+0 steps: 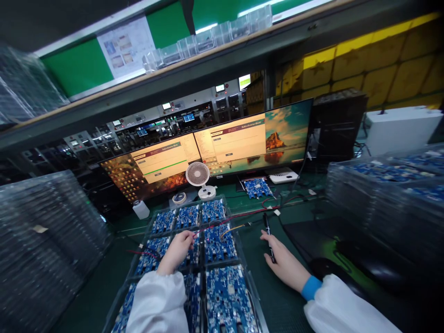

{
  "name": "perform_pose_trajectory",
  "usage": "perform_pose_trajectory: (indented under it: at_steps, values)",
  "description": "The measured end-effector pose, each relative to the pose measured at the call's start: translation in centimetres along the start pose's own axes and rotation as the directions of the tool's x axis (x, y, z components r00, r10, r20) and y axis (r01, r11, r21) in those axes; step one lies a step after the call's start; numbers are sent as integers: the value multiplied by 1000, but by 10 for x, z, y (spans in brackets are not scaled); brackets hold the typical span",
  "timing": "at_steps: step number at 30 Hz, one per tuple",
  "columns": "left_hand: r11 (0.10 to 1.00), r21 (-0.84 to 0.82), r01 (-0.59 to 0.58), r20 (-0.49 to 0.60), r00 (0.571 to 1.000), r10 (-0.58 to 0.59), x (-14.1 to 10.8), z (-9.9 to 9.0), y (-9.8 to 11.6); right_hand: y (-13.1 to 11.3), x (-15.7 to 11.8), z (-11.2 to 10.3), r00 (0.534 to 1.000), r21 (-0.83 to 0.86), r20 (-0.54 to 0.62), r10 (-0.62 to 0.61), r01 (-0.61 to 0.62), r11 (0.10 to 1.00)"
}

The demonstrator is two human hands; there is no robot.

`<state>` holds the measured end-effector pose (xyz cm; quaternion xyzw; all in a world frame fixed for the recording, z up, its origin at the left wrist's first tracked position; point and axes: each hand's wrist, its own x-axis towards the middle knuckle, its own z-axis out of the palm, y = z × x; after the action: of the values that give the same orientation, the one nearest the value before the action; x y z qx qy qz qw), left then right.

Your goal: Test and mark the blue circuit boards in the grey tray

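Over the tray of boards, my left hand (178, 249) is closed in a pinch on a thin red cable (239, 214), which runs off to the right across the bench. Beneath it, blue circuit boards (229, 296) fill the compartments of a clear plastic tray (255, 296). A short yellow wire lead (236, 227) with a dark connector rises from one board in the right column. To the right of the tray, my right hand (287, 266) holds a black marker pen (267, 224) between thumb and fingers, its far end pointing away from me.
Behind the tray stand a small white fan (197, 175), a tape roll (179, 198), a white bottle (141, 209) and two monitors (232, 138). Tall stacks of clear trays rise at left (45, 245) and right (367, 199). A dark mouse (328, 268) lies by my right wrist.
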<state>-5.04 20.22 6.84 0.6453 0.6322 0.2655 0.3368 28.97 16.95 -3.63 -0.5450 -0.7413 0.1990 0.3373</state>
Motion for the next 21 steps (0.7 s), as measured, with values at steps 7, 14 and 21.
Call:
perform_pose_trajectory:
  at_steps: [7, 14, 21]
  values:
    - [949, -211, -235, 70, 964, 255, 1, 12, 60, 1, -1, -1, 1000, 7, 15, -2, 2, 1000]
    - [896, -370, -245, -204, 963, 179, 78, 61, 59, -2, -2, -3, 999, 8, 33, 10, -10, 1000]
    - [950, -227, -215, -175, 968, 177, 95, 90, 30, -3, -2, -2, 999, 4, 45, 8, -8, 1000]
